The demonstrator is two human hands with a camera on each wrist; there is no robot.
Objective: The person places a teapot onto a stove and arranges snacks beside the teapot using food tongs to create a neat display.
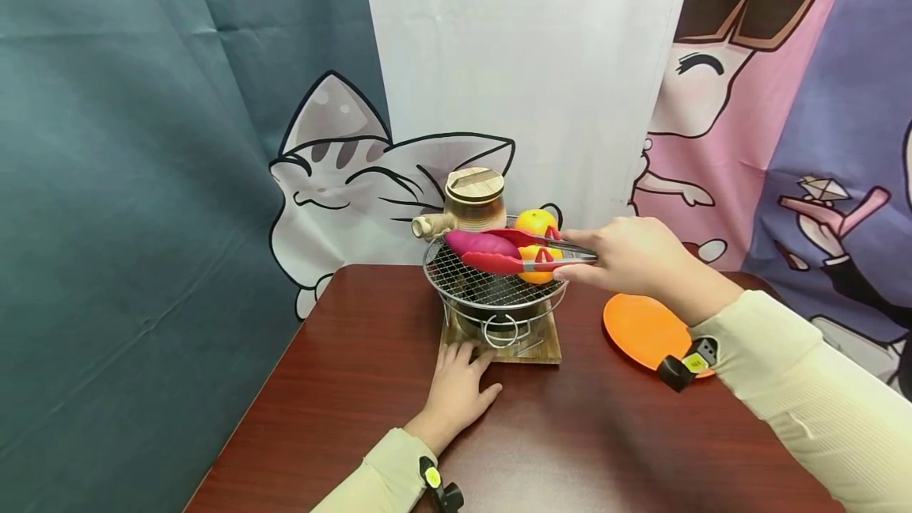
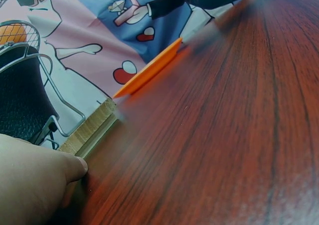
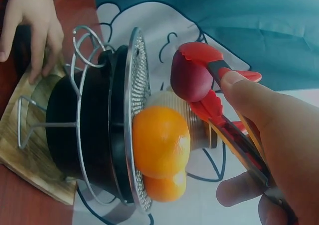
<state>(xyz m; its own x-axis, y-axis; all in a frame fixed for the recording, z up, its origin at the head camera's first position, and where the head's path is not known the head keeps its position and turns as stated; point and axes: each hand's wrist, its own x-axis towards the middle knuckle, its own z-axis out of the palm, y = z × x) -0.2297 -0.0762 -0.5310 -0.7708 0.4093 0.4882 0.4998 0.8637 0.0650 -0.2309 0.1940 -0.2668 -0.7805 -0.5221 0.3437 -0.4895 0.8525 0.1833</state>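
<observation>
My right hand [image 1: 634, 256] grips a pair of red-tipped metal tongs [image 3: 234, 130]. Between the tongs' tips is a purple sweet potato [image 3: 189, 78], held above the round wire grill rack [image 1: 463, 279]. Two oranges [image 3: 160, 141] sit on the rack's right side, beside a brown teapot [image 1: 476, 200] with a wooden lid and side handle. Below the rack is a black stove pot [image 3: 84, 125] in a wire frame on a wooden base [image 1: 549, 348]. My left hand [image 1: 459, 386] has its fingers spread, fingertips at the base's front left edge.
An orange plate [image 1: 634, 331] lies on the dark red wooden table [image 1: 356, 386], right of the stove and under my right forearm. Behind the table hangs a printed cloth [image 1: 527, 62] with cartoon figures.
</observation>
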